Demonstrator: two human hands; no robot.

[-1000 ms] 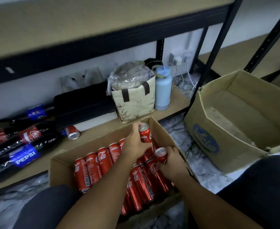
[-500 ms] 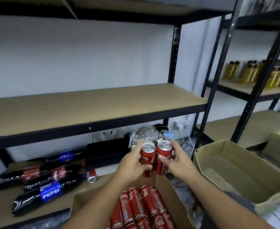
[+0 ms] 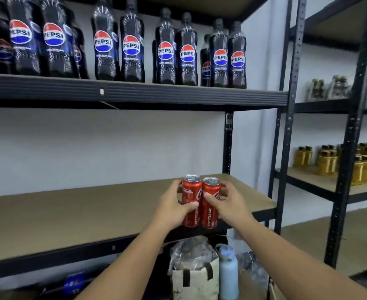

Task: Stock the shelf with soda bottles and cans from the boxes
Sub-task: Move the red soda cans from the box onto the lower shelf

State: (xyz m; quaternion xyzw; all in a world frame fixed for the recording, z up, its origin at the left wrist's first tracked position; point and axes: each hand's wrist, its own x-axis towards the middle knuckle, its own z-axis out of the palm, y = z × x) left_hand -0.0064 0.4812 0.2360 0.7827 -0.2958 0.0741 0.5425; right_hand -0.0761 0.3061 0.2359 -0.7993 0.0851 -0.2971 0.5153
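Two tall red Coca-Cola cans stand upright side by side in front of the middle shelf's front edge. My left hand (image 3: 174,204) grips the left can (image 3: 190,192). My right hand (image 3: 228,202) grips the right can (image 3: 210,204). Both cans are held in the air, touching each other, at the level of the bare brown middle shelf board (image 3: 81,213). On the shelf above stands a row of several dark Pepsi bottles (image 3: 130,46). The boxes are out of view.
Below the middle shelf sit a cream tote bag (image 3: 194,280) with a plastic bag in it and a pale blue water bottle (image 3: 228,276). A black upright post (image 3: 286,126) bounds the shelf on the right. The neighbouring rack holds yellow jars (image 3: 327,163).
Both hands have lifted the two cans from the box up to the middle shelf's height. My view has tilted upward, so the Pepsi shelf shows and the boxes have dropped out of sight.
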